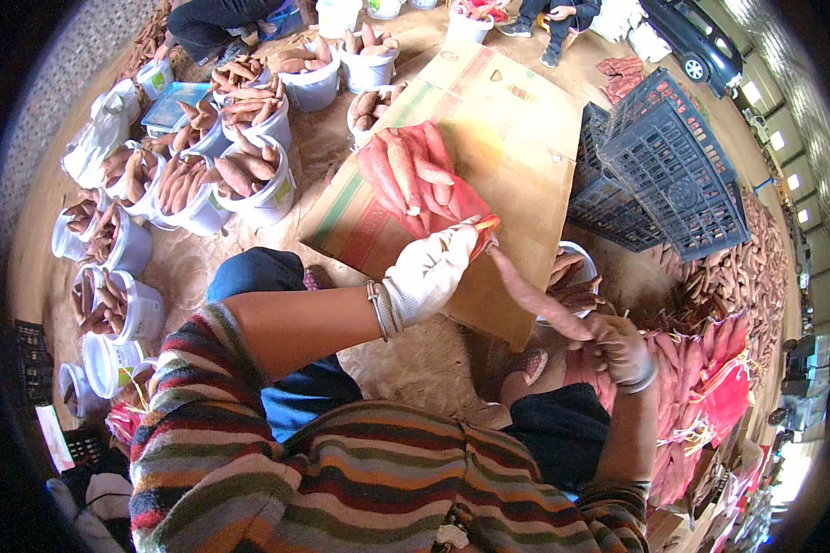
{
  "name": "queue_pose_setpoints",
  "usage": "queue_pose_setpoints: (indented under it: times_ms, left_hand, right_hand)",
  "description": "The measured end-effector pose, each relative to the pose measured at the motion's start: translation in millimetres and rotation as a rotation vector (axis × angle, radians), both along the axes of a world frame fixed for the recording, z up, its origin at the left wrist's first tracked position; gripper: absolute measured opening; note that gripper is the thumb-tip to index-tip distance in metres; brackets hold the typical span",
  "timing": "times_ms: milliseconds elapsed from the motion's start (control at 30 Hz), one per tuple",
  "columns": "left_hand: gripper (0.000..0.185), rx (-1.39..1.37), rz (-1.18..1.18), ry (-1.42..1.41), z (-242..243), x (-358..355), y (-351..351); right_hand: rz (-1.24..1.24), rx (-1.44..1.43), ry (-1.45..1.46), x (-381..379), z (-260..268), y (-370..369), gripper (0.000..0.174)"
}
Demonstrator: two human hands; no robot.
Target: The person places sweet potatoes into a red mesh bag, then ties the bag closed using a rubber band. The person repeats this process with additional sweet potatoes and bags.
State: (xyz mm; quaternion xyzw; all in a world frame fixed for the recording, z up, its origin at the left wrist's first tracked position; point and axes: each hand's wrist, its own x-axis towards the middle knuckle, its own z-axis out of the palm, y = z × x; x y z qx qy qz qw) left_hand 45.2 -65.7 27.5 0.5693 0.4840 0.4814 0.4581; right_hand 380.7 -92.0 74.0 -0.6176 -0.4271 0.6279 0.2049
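My left hand [430, 271], in a white work glove, grips the gathered mouth of a red mesh bag [467, 193]. Several sweet potatoes [404, 169] lie in the bag, side by side on a flattened cardboard box [526, 159]. Off to the right, my gloved right hand [621, 349] holds a long, thin sweet potato [536, 294] by one end. Its other tip points at the bag's mouth, close to my left hand. Whether that tip touches the bag cannot be told.
White buckets of sweet potatoes [256, 180] crowd the left. Dark plastic crates [671, 166] stand beyond the box's right edge, near a sweet potato heap [768, 276]. Filled red mesh bags [692, 387] lie at my right. Another bucket [577, 266] sits beside the box. Two people sit farther off.
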Motion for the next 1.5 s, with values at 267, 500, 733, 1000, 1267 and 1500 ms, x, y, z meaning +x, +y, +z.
queue_pose_setpoints:
  times_ms: [267,500,733,1000,1267,1500]
  left_hand:
    - [0.03,0.162,-0.116,-0.01,-4.6,-0.7,3.5]
    - [0.026,0.251,-0.065,-0.001,-3.2,1.9,5.6]
    - [0.032,0.145,-0.187,0.191,-4.0,-3.2,11.2]
    - [0.042,0.118,-0.171,0.156,-1.9,0.8,8.3]
    - [0.032,0.254,0.029,0.103,-3.4,1.5,19.2]
    - [0.048,0.169,-0.106,0.216,7.9,-10.7,10.4]
  right_hand:
    - [0.094,0.432,0.109,-117.6,-43.1,7.8,0.05]
    - [-0.092,0.09,0.01,-142.2,-50.9,37.2,0.043]
    - [-0.139,0.125,-0.007,-162.3,-78.4,73.2,0.048]
    - [0.125,0.973,-1.039,-178.9,-74.9,98.6,0.033]
    - [-0.027,0.146,-0.171,-166.3,-64.8,128.4,0.057]
    - [-0.09,-0.23,0.137,-151.0,-63.6,113.3,0.05]
